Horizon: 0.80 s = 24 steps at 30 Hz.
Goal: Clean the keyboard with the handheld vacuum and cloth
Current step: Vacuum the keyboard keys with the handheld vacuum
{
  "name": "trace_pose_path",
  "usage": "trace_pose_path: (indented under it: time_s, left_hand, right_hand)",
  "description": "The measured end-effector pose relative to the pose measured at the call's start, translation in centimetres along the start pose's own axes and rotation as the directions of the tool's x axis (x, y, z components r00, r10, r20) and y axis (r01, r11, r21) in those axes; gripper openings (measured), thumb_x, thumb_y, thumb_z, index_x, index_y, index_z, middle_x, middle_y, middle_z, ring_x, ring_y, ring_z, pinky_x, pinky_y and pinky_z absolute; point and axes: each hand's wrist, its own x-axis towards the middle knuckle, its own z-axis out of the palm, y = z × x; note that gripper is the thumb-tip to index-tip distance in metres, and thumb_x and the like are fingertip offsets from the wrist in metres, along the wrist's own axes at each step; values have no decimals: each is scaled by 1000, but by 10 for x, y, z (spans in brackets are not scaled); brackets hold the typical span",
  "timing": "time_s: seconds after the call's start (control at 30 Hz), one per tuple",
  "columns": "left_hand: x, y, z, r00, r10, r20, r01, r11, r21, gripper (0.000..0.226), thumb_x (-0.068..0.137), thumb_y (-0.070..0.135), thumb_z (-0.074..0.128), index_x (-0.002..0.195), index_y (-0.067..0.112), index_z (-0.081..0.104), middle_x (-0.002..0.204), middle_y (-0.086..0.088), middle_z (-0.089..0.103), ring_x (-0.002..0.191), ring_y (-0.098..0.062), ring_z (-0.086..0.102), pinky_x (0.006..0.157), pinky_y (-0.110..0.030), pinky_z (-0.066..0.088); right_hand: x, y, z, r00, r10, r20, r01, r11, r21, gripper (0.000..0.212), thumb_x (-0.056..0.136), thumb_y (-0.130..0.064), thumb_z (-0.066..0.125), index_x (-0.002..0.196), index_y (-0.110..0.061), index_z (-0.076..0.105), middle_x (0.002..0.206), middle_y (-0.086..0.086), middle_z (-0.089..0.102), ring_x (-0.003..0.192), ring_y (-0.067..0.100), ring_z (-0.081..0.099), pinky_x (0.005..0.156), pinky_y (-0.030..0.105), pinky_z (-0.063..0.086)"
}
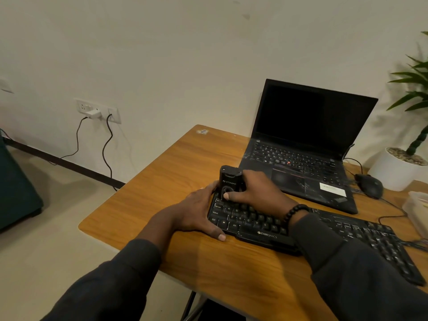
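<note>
The right hand [257, 193] and sleeve cover the middle of the keyboard [324, 237]. The handheld vacuum [230, 181] hides its own nozzle. At the desk's right edge, the potted plant [407, 158] and a pale container [416, 205] are cut off.

**Vacuum standing on the keyboard's left end**

The right hand [256, 193] grips a black handheld vacuum [230, 185], which stands upright on the left end of the black Zebronics keyboard [266, 230]; the thumb lies on its front. The left hand [199, 213] holds the left edge of the keyboard, fingers straight along it. Behind, on the wooden surface [162, 193], an open laptop [305, 140] has a dark screen. A black mouse [369, 185] and a white plant pot [398, 170] are at the right.
</note>
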Motion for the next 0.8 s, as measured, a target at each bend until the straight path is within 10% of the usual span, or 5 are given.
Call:
trace_pose_path:
  time_s: [0.13,0.27,0.6,0.8]
  left_hand:
    - [4,1,-17,976,-38,212,43,999,-18,136,55,48,93,151,39,-3,152,5,29,142,-20,27,116,-47,30]
    - [6,0,-25,963,-50,264,73,994,-79,130,64,27,93,150,34,-4,139,13,32,132,-12,33,107,-29,35]
    - [7,-6,-18,983,-16,183,27,998,-59,132,54,49,94,149,40,2,149,7,32,140,-18,31,115,-42,34]
    - [6,-4,-18,986,-34,164,47,996,-74,132,51,49,95,147,44,4,145,8,39,135,-16,38,114,-43,37]
  right_hand:
    - [-6,-1,3,988,-22,153,5,994,107,42,81,-41,74,116,-23,58,97,-13,64,84,-2,59,66,13,42]
    - [3,2,10,997,-80,-9,79,993,-84,37,82,-34,74,112,-21,57,105,-8,60,95,7,57,80,21,48]
    - [4,-10,2,972,-99,213,105,994,-21,33,81,-36,75,108,-29,56,92,-18,60,79,-6,56,62,7,42]
    - [11,-6,12,997,-77,5,76,988,-135,39,81,-33,74,114,-20,58,106,-8,60,97,9,57,83,24,50]
